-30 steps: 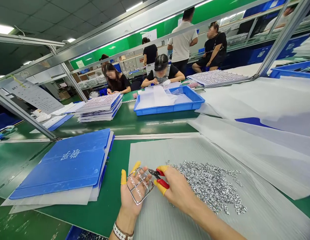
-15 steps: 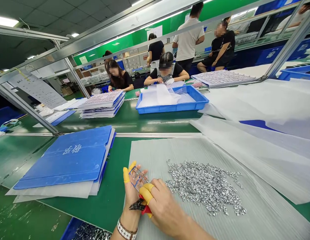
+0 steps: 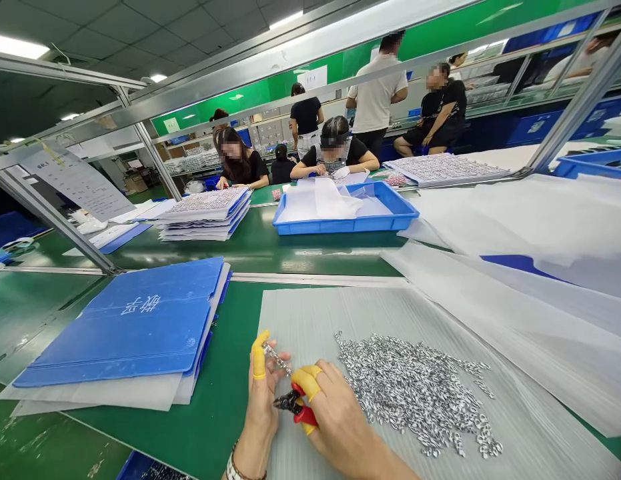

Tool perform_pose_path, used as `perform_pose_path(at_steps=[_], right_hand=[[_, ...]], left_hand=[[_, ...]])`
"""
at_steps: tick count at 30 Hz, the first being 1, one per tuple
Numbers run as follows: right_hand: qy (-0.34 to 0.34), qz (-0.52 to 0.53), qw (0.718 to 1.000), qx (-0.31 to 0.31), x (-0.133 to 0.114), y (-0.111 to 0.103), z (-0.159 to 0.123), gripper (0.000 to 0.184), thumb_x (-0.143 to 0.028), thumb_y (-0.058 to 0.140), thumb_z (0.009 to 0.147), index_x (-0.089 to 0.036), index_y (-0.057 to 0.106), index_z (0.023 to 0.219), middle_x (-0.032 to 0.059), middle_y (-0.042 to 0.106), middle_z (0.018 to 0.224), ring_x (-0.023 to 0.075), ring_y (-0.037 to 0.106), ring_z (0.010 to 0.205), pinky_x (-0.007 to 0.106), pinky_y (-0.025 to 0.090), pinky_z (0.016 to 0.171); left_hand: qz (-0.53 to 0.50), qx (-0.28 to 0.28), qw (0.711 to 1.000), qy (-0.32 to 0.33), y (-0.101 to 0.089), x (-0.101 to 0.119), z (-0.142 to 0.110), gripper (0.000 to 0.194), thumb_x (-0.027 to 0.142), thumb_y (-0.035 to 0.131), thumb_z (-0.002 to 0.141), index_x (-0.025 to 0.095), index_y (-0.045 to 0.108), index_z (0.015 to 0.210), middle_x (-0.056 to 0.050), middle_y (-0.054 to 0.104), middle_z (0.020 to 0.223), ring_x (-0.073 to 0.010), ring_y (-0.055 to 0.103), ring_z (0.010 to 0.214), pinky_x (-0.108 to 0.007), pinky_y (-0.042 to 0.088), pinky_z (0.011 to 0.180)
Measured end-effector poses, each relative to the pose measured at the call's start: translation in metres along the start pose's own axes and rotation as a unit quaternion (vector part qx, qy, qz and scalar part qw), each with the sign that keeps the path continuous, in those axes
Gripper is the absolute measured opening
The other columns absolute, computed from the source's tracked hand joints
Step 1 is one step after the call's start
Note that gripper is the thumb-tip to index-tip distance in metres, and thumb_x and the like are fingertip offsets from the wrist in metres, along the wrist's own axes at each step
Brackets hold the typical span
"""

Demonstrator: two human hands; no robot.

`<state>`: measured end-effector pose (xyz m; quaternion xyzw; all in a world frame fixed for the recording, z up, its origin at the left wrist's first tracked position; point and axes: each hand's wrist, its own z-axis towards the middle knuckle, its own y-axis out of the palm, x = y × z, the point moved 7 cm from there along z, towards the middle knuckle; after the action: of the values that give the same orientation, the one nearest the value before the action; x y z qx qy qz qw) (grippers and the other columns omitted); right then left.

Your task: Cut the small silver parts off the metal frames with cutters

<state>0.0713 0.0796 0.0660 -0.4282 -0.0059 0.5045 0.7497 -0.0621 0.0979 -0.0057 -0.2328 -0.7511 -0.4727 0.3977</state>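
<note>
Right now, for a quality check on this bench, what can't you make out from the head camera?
- Head view, small metal piece in the left hand: too small to show its shape, and fingers partly cover it.
- Head view, red-handled cutters: the right hand hides most of the handles.
- Head view, blue crate: the bottom edge cuts off its contents.
- Head view, posted paper sheet: its text is too small to read.

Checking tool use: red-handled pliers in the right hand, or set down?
In the right hand: its fingers wrap the pliers' red handles.

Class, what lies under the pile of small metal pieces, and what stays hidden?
A ribbed translucent plastic sheet shows around the pile of small metal pieces; the sheet's part beneath the pile, and the bench under it, are covered.
</note>
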Motion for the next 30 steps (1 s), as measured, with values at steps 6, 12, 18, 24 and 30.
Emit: perform_pose_path(at_steps=[6, 12, 18, 24, 30], right_hand=[[0.292, 0.325, 0.899, -0.025, 0.052, 0.003, 0.007, 0.014, -0.029, 0.053, 0.081, -0.021, 0.052, 0.092, 0.0023, 0.058, 0.08, 0.0156, 0.055, 0.071, 0.029, 0.046, 0.065], [0.41, 0.492, 0.766, -0.042, 0.06, 0.028, -0.003, 0.031, -0.042, 0.067, 0.07, -0.019, 0.054, 0.087, -0.0002, 0.057, 0.079, 0.0143, 0.055, 0.072, 0.026, 0.043, 0.065], [0.398, 0.342, 0.846, -0.09, 0.071, 0.029, -0.012, 0.021, -0.038, 0.058, 0.074, -0.02, 0.053, 0.083, 0.0, 0.061, 0.075, 0.0166, 0.057, 0.071, 0.027, 0.042, 0.064], [0.255, -0.005, 0.95, -0.179, 0.063, 0.001, 0.004, 0.021, -0.03, 0.053, 0.08, -0.018, 0.059, 0.095, 0.0066, 0.067, 0.083, 0.0209, 0.061, 0.076, 0.029, 0.041, 0.066], [0.168, -0.157, 0.938, -0.259, 0.047, -0.006, 0.025, 0.018, -0.032, 0.056, 0.082, -0.017, 0.065, 0.086, 0.0083, 0.066, 0.077, 0.0218, 0.062, 0.073, 0.029, 0.039, 0.063]], left_hand=[[0.007, -0.004, 0.995, 0.094, -0.004, 0.041, -0.002, 0.051, 0.056, 0.057, 0.079, 0.021, 0.062, 0.116, -0.004, 0.065, 0.087, -0.0174, 0.063, 0.079, -0.033, 0.049, 0.081], [-0.122, -0.123, 0.981, -0.087, 0.026, 0.023, -0.003, 0.061, 0.062, 0.042, 0.084, 0.016, 0.059, 0.121, -0.015, 0.066, 0.11, -0.0278, 0.065, 0.093, -0.045, 0.044, 0.091], [-0.154, -0.161, 0.96, -0.168, 0.037, 0.01, -0.008, 0.067, 0.063, 0.038, 0.085, 0.009, 0.063, 0.115, -0.02, 0.066, 0.114, -0.0335, 0.063, 0.102, -0.047, 0.035, 0.102], [-0.091, -0.1, 0.982, -0.134, 0.021, 0.003, -0.001, 0.062, 0.058, 0.039, 0.087, 0.007, 0.067, 0.109, -0.019, 0.068, 0.109, -0.0268, 0.066, 0.091, -0.04, 0.042, 0.096], [-0.018, -0.112, 0.988, -0.105, 0.022, -0.01, -0.003, 0.066, 0.062, 0.039, 0.085, 0.008, 0.069, 0.106, -0.018, 0.07, 0.106, -0.0297, 0.062, 0.104, -0.041, 0.04, 0.098]])
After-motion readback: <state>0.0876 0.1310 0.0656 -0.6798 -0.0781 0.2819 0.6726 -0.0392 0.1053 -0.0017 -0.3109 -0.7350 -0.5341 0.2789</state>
